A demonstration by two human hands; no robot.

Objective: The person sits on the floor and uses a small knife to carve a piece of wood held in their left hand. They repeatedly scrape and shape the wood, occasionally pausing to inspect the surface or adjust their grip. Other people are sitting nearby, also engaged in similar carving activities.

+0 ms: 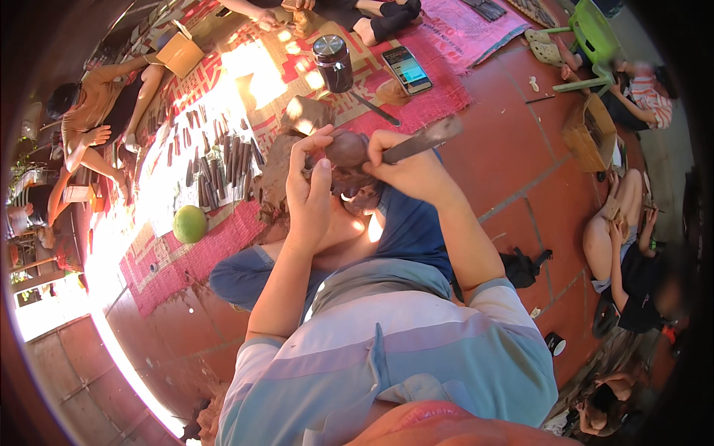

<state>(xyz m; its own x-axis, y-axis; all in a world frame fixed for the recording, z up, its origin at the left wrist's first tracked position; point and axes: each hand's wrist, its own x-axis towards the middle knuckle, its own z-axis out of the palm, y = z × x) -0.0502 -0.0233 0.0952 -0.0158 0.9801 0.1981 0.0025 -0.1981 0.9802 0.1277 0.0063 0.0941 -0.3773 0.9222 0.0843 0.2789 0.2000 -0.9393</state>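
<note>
Striped sleeves [387, 349], both hands' fingers [321, 175] pinching a brown lump [346, 149], right with blade [424, 140]; jar [333, 63], phone [407, 70] beyond.

brown lump [346, 149]: its near side is hiding behind the left hand [309, 192] and right hand [405, 167] closing round it; what it is made of is staying unclear.
blade [422, 139]: its handle is disappearing inside the right hand's fist.
dark shape under the grip [357, 195]: lying in shadow, too dim to name.
dark sticks [223, 163]: left of the grip, washing out in glare.
people right of the grip [632, 260]: running blurred into the rim.
</note>
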